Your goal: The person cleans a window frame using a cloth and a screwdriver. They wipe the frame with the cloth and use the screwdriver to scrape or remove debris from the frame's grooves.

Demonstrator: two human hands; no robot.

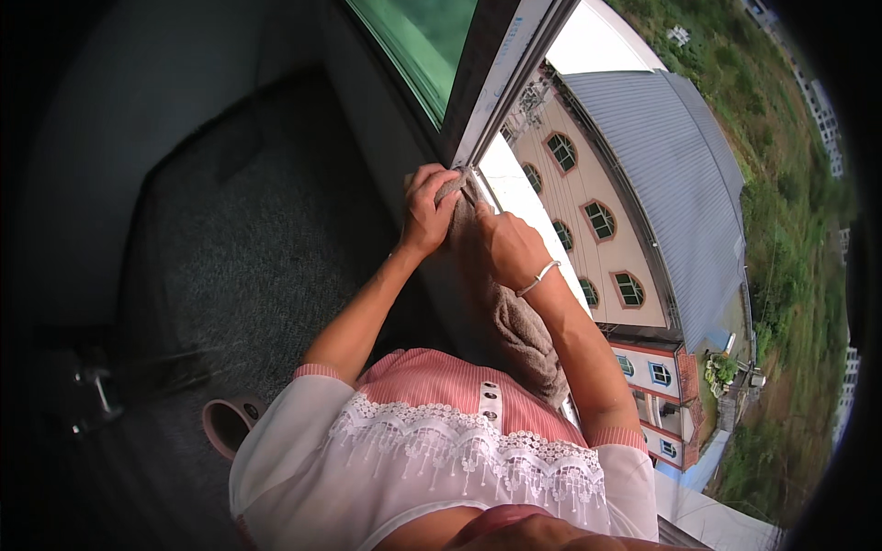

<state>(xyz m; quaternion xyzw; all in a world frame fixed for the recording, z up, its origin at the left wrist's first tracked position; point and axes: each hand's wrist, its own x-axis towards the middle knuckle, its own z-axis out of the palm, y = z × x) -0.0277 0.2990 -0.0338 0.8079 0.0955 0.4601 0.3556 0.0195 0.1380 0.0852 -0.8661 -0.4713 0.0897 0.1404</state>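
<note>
A brown-grey towel (525,332) lies bunched along the window sill and runs up to the lower corner of the window frame (490,92). There my left hand (428,211) is closed around the towel's far end, thumb and fingers pinching a fold against the frame. My right hand (514,248), with a white bracelet at the wrist, is curled just to the right over the sill. Its forefinger points at the same corner. A thin dark line shows by that fingertip, too small to name, and the palm side is hidden.
Green-tinted glass (418,50) fills the sash above the left hand. Right of the sill, the window gives onto the outside, with a building (588,202) under a grey-blue roof far below. A pinkish round container (220,430) stands at the lower left by dark flooring.
</note>
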